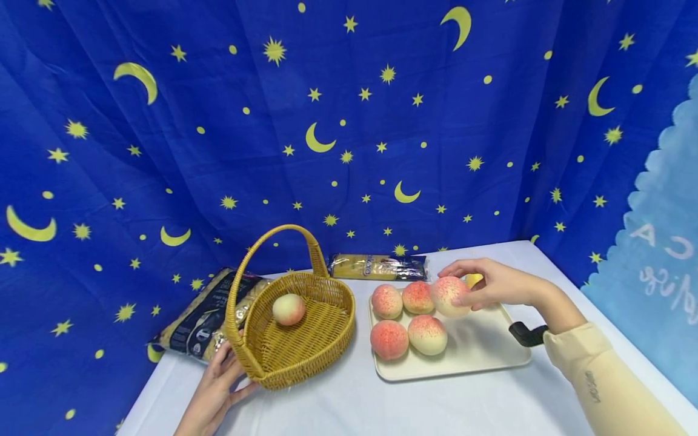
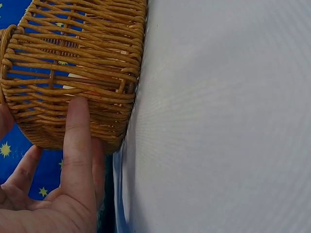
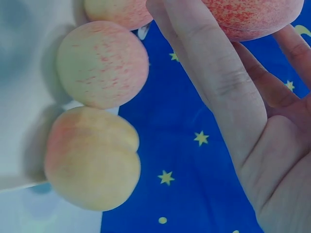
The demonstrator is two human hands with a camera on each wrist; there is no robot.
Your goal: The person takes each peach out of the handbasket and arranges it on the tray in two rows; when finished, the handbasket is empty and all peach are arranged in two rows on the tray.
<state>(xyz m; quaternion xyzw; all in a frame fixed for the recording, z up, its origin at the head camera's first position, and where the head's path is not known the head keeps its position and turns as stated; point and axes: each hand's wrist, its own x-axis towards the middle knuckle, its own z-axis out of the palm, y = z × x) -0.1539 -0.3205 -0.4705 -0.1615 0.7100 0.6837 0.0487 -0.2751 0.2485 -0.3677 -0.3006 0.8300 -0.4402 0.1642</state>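
In the head view, my right hand (image 1: 493, 284) grips a pink-speckled peach (image 1: 448, 295) above the beige tray (image 1: 480, 357). In the right wrist view the held peach (image 3: 257, 17) shows behind my fingers (image 3: 218, 73). Several other peaches (image 1: 389, 339) rest on the tray's left half. At the left, my left hand (image 1: 218, 384) touches the near end of a wicker basket (image 1: 305, 363) with a tall handle. One straight finger (image 2: 77, 141) presses its woven side in the left wrist view. Inside the basket lies one pale peach (image 1: 289, 309).
A dark printed food bag (image 1: 199, 309) lies left of the basket, partly hidden behind it. Behind the tray is a long yellow-and-blue packet (image 1: 377, 267). A blue cloth (image 1: 349, 121) with moons and stars hangs around the white table (image 1: 322, 412).
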